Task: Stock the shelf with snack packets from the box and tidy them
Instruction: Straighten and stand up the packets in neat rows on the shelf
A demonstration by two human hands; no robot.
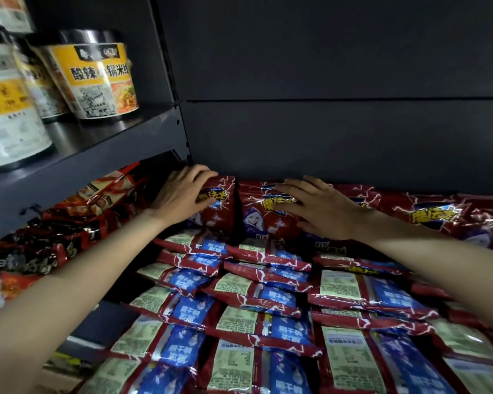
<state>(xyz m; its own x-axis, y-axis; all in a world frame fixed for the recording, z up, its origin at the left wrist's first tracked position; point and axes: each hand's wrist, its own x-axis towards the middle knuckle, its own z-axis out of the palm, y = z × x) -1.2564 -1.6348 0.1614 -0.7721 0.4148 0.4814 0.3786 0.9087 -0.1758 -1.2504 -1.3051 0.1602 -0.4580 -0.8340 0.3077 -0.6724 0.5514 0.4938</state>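
1. The red snack packets [268, 282] say 魔法士 in yellow.
2. The left hand [182, 191] grips one standing packet [219, 206].
3. The right hand [319, 209] presses flat on another packet [262, 211].
4. Packets fill the dark shelf [325, 143].

two bare forearms came into the head view from the lower corners, each ending in a bare hand: the left hand [180, 191] and the right hand [322, 211]. no sleeve edge showed anywhere along either arm, so whatever was worn above lay outside the frame. both wrists were bare, and the fingers that showed were bare too, with short nails. the arms were slim and smooth, with no marks to be seen in the dim light. nothing more of the person showed than these two arms and hands
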